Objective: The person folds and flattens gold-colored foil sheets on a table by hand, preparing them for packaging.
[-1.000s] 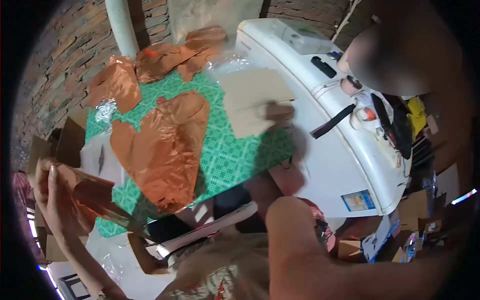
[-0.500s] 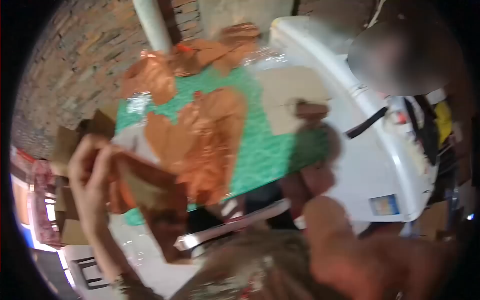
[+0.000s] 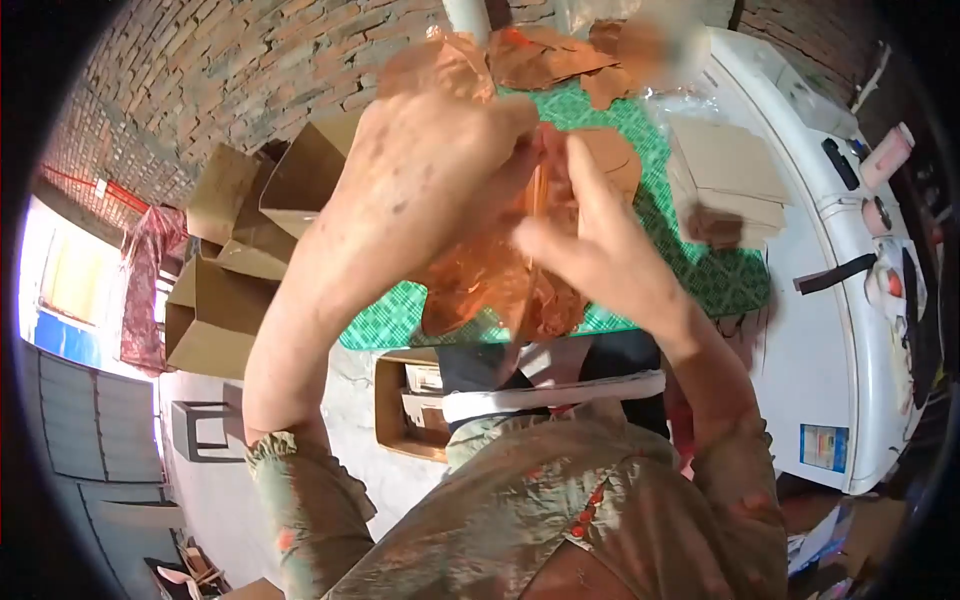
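Observation:
A thin, shiny orange plastic packet (image 3: 540, 195) stands nearly edge-on between my hands, above a green patterned mat. My left hand (image 3: 430, 170) is closed at its top edge, with the fingertips partly hidden behind the back of the hand. On the other side, my right hand (image 3: 620, 250) pinches the packet with the thumb and forefinger. Crinkled orange packets (image 3: 470, 290) lie beneath on the green mat (image 3: 715, 275). More orange pieces (image 3: 545, 60) are heaped at the mat's far edge.
Flat tan cardboard pieces (image 3: 725, 170) are stacked right of the mat on a white surface (image 3: 800, 400). A dark strip (image 3: 835, 273) lies further right. Open cardboard boxes (image 3: 225, 310) stand at the left by a brick wall (image 3: 240, 70). Another box (image 3: 410, 440) sits below the mat.
My left hand has moved up and right from the left side to the middle. My right hand has come up from the lower right to the packet. The view has shifted and become sharper.

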A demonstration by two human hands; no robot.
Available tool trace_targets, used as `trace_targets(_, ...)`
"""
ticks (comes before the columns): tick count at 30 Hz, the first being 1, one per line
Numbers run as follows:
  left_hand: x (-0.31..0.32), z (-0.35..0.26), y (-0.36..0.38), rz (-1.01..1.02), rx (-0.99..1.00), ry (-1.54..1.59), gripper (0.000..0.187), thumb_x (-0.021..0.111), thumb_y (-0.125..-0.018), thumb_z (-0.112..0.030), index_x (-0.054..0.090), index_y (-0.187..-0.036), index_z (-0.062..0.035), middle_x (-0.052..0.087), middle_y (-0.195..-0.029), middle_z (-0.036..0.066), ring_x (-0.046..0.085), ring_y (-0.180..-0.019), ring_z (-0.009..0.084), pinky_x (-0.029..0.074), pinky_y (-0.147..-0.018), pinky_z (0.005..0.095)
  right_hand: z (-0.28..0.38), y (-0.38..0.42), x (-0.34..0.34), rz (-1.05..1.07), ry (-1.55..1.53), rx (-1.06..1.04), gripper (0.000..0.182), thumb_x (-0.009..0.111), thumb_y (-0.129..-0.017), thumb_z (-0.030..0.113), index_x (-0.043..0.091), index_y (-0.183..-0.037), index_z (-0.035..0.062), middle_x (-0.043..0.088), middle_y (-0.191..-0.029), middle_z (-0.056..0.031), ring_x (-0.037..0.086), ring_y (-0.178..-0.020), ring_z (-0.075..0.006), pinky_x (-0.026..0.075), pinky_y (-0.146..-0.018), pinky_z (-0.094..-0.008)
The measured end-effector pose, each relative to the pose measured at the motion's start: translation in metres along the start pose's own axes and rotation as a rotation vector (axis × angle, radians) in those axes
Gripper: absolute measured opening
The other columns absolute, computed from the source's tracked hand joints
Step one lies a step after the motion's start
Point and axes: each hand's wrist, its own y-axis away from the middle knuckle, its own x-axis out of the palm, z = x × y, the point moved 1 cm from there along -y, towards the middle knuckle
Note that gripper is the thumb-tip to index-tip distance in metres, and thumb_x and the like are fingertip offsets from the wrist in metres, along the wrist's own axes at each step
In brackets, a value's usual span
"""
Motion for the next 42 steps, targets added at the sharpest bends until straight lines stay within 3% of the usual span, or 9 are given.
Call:
trace_targets(4,-0.004,0.015,0.004,0.025,0.033,0.016,0.016,0.072,-0.094,-0.019,0.072,-0.097,-0.0032,0.067,-0.073,0.021,0.068,-0.066,0.0391,0.051,-0.061,0.0444,-0.043,-0.009,-0.029,0.133,0.078,0.038,0.024,0.064,-0.098,0.008,0.065,-0.121,-0.0010,0.072,-0.101,-0.0105,0.068,-0.089,-0.0179,0.055,-0.080,-0.0326)
trace_targets(5,-0.009,0.022,0.006,0.050,-0.037,0.053,0.018,0.073,-0.096,-0.020,0.072,-0.099,-0.0016,0.067,-0.075,0.018,0.065,-0.067,0.0297,0.052,-0.064,0.0408,-0.027,-0.010,-0.039,0.202,0.132,0.430,0.027,0.058,-0.100,0.001,0.065,-0.125,-0.0029,0.064,-0.114,-0.0043,0.061,-0.100,-0.0122,0.050,-0.090,-0.0274)
trace_targets(8,-0.017,0.051,0.024,0.095,-0.118,0.224,0.021,0.074,-0.099,-0.019,0.071,-0.101,0.0013,0.068,-0.082,0.011,0.062,-0.073,0.0151,0.051,-0.070,0.0339,-0.047,-0.008,-0.062,0.356,0.412,0.054,0.015,0.062,-0.102,0.011,0.065,-0.111,-0.0003,0.063,-0.097,-0.0008,0.053,-0.090,-0.0081,0.046,-0.077,-0.0282)
trace_targets(14,0.013,0.074,0.077,0.396,-0.564,0.761,0.024,0.082,-0.095,-0.018,0.070,-0.110,-0.0031,0.069,-0.088,-0.003,0.062,-0.080,0.0047,0.051,-0.072,0.0216,-0.051,-0.017,-0.108,0.418,0.185,0.591,0.012,0.068,-0.099,0.015,0.068,-0.104,0.0037,0.063,-0.091,0.0029,0.056,-0.085,-0.0059,0.045,-0.076,-0.0246)
trace_targets(20,0.117,0.044,0.180,0.663,-0.702,1.056,0.026,0.082,-0.095,-0.016,0.077,-0.114,0.0002,0.075,-0.098,-0.001,0.066,-0.090,0.0066,0.053,-0.080,0.0254,-0.087,-0.028,-0.135,0.413,-0.063,0.536,0.023,0.078,-0.097,0.024,0.068,-0.100,0.0039,0.067,-0.094,0.0018,0.059,-0.089,-0.0044,0.047,-0.079,-0.0240)
trace_targets(33,0.221,-0.091,0.241,0.267,-1.148,1.858,0.049,0.064,-0.109,-0.043,0.079,-0.086,-0.0028,0.073,-0.072,0.002,0.064,-0.067,0.0037,0.044,-0.059,0.0210,-0.215,-0.111,-0.128,0.610,0.573,0.500,0.025,0.067,-0.104,0.030,0.063,-0.094,0.0078,0.050,-0.074,0.0062,0.044,-0.060,-0.0033,0.033,-0.050,-0.0258)
trace_targets(38,0.231,-0.090,0.229,0.239,-1.221,1.866,0.054,0.059,-0.109,-0.050,0.076,-0.084,-0.0055,0.071,-0.070,0.001,0.061,-0.058,0.0042,0.041,-0.049,0.0205,-0.210,-0.132,-0.103,0.522,0.697,0.703,0.021,0.070,-0.102,0.026,0.076,-0.102,0.0068,0.068,-0.075,-0.0009,0.056,-0.060,-0.0079,0.044,-0.055,-0.0254)
trace_targets(39,0.234,-0.087,0.228,0.237,-1.224,1.865,0.054,0.060,-0.109,-0.050,0.076,-0.084,-0.0056,0.071,-0.071,0.001,0.061,-0.058,0.0043,0.041,-0.048,0.0205,-0.235,-0.143,-0.109,0.583,0.812,0.337,0.021,0.067,-0.098,0.023,0.075,-0.097,0.0038,0.072,-0.079,-0.0073,0.065,-0.069,-0.0166,0.052,-0.064,-0.0336)
trace_targets(42,0.236,-0.086,0.221,0.159,-1.267,1.871,0.053,0.057,-0.111,-0.049,0.073,-0.085,-0.0050,0.070,-0.072,0.002,0.059,-0.055,0.0060,0.041,-0.046,0.0210,-0.249,-0.163,-0.097,0.667,0.963,0.223,0.023,0.066,-0.097,0.025,0.076,-0.097,0.0046,0.074,-0.082,-0.0072,0.067,-0.075,-0.0193,0.053,-0.069,-0.0367)
